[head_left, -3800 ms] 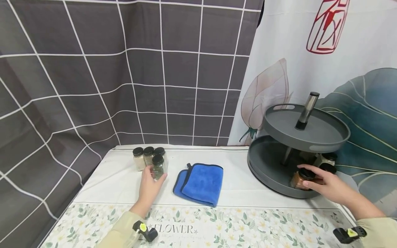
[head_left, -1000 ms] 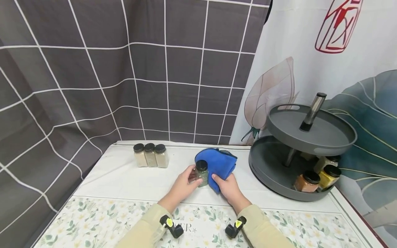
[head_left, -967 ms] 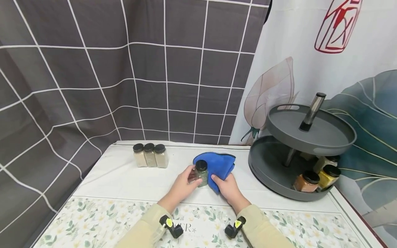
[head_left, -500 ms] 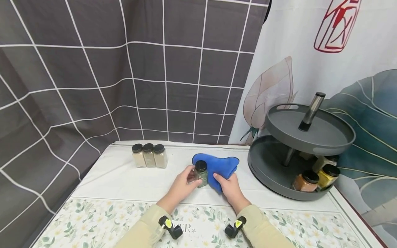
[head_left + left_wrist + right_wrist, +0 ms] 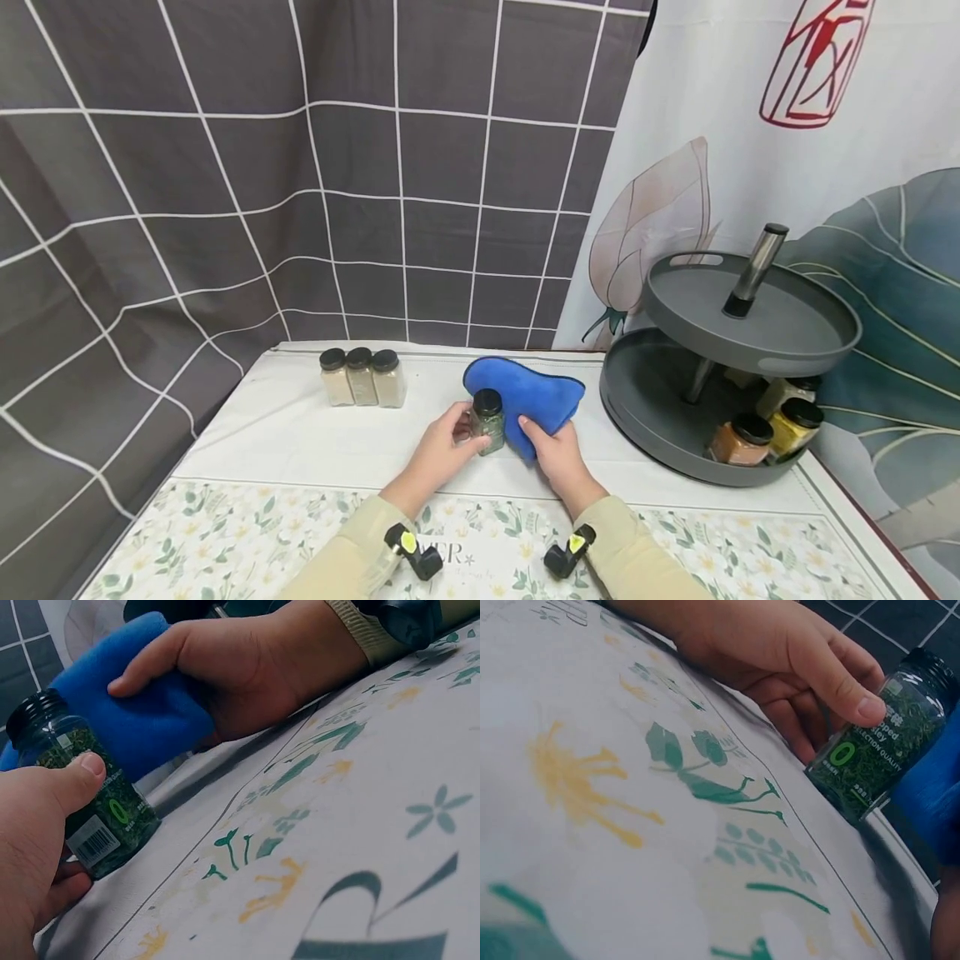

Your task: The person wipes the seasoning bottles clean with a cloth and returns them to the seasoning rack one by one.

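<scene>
In the head view my left hand (image 5: 438, 454) grips a clear spice jar (image 5: 488, 427) with a black lid and green flakes inside. The right wrist view shows this jar (image 5: 881, 742) labelled as parsley, slightly tilted, with the left thumb on its side. My right hand (image 5: 558, 458) holds a blue cloth (image 5: 536, 396), thumb on top and fingers hidden beneath. The cloth (image 5: 135, 705) is behind and against the jar in the left wrist view. Three pale-filled jars (image 5: 362, 382) with black lids stand in a row at the back left.
A grey two-tier turntable rack (image 5: 660, 442) stands on the right. Its lower tier carries an orange-brown jar (image 5: 738, 442), a yellow jar (image 5: 795, 427) and others partly hidden behind. The upper tier (image 5: 787, 325) has a central metal post. A floral mat (image 5: 247, 542) covers the table's front.
Since the earliest frame, the left hand has brought the green jar from the back left to the middle. The right hand left the rack and took the cloth, whose far part keeps shifting around the jar.
</scene>
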Available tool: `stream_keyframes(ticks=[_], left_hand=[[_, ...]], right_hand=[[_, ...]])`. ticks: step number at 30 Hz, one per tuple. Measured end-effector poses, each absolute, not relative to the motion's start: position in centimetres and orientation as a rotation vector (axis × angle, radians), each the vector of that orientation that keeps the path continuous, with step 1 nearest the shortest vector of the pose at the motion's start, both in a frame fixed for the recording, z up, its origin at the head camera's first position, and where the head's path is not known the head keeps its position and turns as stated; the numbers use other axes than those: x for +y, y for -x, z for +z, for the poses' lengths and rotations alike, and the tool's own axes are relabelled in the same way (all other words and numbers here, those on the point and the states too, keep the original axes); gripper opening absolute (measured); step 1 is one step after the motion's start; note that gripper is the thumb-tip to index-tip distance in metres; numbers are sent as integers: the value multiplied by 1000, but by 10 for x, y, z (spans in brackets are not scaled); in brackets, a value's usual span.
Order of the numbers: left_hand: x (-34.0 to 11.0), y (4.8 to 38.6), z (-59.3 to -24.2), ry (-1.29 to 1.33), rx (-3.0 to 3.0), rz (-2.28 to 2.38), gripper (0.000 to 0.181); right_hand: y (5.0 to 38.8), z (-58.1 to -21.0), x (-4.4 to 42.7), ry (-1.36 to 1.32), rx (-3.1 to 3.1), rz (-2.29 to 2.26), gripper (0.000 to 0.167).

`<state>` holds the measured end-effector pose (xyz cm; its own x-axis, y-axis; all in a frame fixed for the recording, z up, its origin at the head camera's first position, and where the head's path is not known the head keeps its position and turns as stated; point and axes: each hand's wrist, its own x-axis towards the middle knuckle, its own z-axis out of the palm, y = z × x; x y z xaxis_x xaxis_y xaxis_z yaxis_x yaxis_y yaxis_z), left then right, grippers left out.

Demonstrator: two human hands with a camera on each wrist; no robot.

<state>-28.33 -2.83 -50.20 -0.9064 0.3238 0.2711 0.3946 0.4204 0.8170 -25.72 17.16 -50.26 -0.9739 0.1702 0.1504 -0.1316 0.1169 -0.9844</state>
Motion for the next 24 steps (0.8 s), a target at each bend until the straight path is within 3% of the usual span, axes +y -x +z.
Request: stream_keyframes(ticks=[7,14,24], left_hand=[[-28,281,-501,676,-2646,-1392,56],[-27,280,-500,704,-2566,-1478,44],[-26,278,-500,625,-2545,-1453,43]], right_hand=[[259,-505,171,-45,-2321,1843,50],[257,-500,173,68,-2173,1921,54],[255,-501,171,60,-2122,1969,52]])
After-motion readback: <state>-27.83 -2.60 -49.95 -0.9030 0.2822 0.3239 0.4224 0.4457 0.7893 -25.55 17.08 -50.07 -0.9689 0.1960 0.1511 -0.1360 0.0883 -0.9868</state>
